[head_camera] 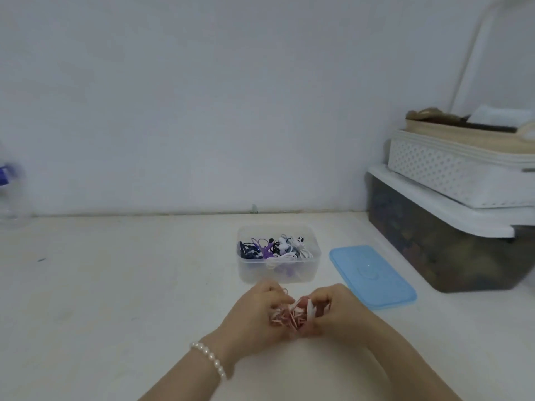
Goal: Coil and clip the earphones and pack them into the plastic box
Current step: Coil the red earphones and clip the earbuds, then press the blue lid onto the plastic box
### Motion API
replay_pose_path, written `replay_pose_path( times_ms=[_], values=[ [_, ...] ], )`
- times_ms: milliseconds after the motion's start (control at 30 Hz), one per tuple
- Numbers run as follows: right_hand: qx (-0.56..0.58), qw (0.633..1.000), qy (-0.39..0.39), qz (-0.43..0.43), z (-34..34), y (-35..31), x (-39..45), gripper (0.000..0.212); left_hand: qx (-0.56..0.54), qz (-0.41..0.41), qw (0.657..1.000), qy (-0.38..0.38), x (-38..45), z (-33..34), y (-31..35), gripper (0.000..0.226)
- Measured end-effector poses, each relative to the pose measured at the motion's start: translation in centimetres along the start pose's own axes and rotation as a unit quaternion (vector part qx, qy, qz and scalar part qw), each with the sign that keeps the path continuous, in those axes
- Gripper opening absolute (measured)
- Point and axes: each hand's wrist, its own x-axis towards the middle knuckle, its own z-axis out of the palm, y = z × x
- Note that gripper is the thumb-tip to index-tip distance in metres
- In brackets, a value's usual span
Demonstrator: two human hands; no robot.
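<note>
Item in hand: pink earphones (289,315), a loose bundle of cable loops, held low over the white tabletop (115,285).

Left hand (254,314): fingers curled round the left side of the bundle, thumb pressing from above. A pearl bracelet (210,360) sits on this wrist.

Right hand (333,314): fingers curled against the right side of the bundle, pinching a pale, narrow piece (311,309) that stands up between thumb and fingertips; it may be a clip, but blur prevents certainty.

Clear plastic box (278,253): just beyond the fingertips of both hands, uncovered. Contents: several bundled earphones in dark blue, purple, black and white, lying in a heap. Whether each carries a clip cannot be told.

Blue lid (372,276): flat on the table, beyond and to the right of the right hand's fingers, beside the box and apart from it.

Status, as judged: several sets appear packed already. The pink set looks coiled, with the fastening seemingly in progress. Remaining: finish fastening it and place it in the box; fitting the lid likely follows. No further loose earphones are visible.
</note>
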Motion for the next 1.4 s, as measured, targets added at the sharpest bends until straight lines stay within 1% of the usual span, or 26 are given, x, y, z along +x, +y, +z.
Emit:
replay_pose_path(
  times_ms=[33,100,167,200,267,300,367,433,467,533,600,633,667,733,833,933,967,1033,1133,1233,1300,1400],
  values=[
    [-0.004,1.0,0.009,-0.009,0.2,0.0,0.1,0.016,0.015,0.013,1.0,-0.009,0.1,0.0,0.0,0.041],
    [0.033,0.999,0.022,-0.013,0.4,-0.5,0.2,0.01,0.041,0.027,0.999,-0.01,0.4,-0.5,0.2,0.026],
    [0.083,0.996,0.034,-0.02,0.2,-1.4,0.4,0.015,0.046,0.012,0.999,-0.008,0.5,-1.6,0.8,0.021],
    [0.118,0.991,0.05,-0.03,0.0,-1.9,0.5,0.019,0.026,-0.001,1.0,0.002,0.7,-2.4,1.1,0.019],
    [0.199,0.973,0.108,-0.052,-0.8,-3.7,0.9,0.023,-0.037,-0.033,0.998,0.044,1.6,-4.2,1.8,0.015],
    [0.224,0.961,0.147,-0.064,-1.4,-4.7,1.2,0.022,-0.063,-0.054,0.994,0.076,2.5,-5.3,2.0,0.014],
    [0.249,0.939,0.218,-0.092,-2.8,-6.6,2.0,0.013,-0.098,-0.09,0.981,0.142,4.3,-7.7,2.3,0.013],
    [0.241,0.928,0.263,-0.103,-3.7,-7.6,2.9,0.009,-0.13,-0.108,0.969,0.179,6.2,-9.8,2.5,0.013],
    [0.217,0.929,0.282,-0.101,-3.7,-7.7,3.3,0.008,-0.138,-0.111,0.966,0.186,7.0,-10.6,2.5,0.013],
    [0.117,0.946,0.292,-0.082,-2.9,-6.9,4.3,0.01,-0.12,-0.118,0.967,0.19,8.5,-11.5,2.4,0.011],
    [-0.024,0.965,0.254,-0.059,-1.5,-5.7,4.8,0.015,-0.094,-0.127,0.97,0.186,9.7,-11.3,2.1,0.01],
    [-0.094,0.967,0.229,-0.057,-0.8,-5.0,5.0,0.019,-0.081,-0.135,0.97,0.184,10.1,-11.0,1.8,0.011],
    [-0.153,0.963,0.212,-0.064,-0.1,-4.4,5.1,0.023,-0.06,-0.146,0.971,0.179,10.4,-10.6,1.4,0.012],
    [-0.24,0.942,0.213,-0.096,0.8,-3.4,5.1,0.03,0.012,-0.165,0.975,0.151,10.6,-9.6,0.4,0.013],
    [-0.278,0.919,0.237,-0.147,1.3,-2.4,5.1,0.025,0.079,-0.198,0.972,0.097,10.3,-7.9,-1.5,0.015],
    [-0.27,0.91,0.253,-0.185,1.6,-1.5,5.2,0.025,0.125,-0.207,0.968,0.068,10.0,-6.9,-2.5,0.034],
    [-0.25,0.911,0.263,-0.198,1.8,-1.3,5.2,0.028,0.129,-0.204,0.968,0.069,9.9,-6.8,-2.5,0.038],
    [-0.217,0.909,0.28,-0.218,2.0,-0.8,5.1,0.03,0.137,-0.194,0.969,0.068,9.8,-6.8,-2.1,0.038],
    [-0.186,0.91,0.284,-0.238,2.3,-0.5,4.4,0.02,0.144,-0.166,0.972,0.079,9.3,-7.2,-1.5,0.035],
    [-0.16,0.91,0.274,-0.268,2.4,0.0,3.1,0.017,0.155,-0.105,0.977,0.097,8.4,-7.3,-1.2,0.029],
    [-0.147,0.91,0.263,-0.283,2.3,0.3,2.2,0.019,0.158,-0.049,0.984,0.065,7.5,-7.0,-0.8,0.03],
    [-0.135,0.907,0.258,-0.305,2.1,0.6,1.5,0.023,0.16,0.041,0.985,-0.04,5.9,-5.7,0.0,0.034]
  ],
)
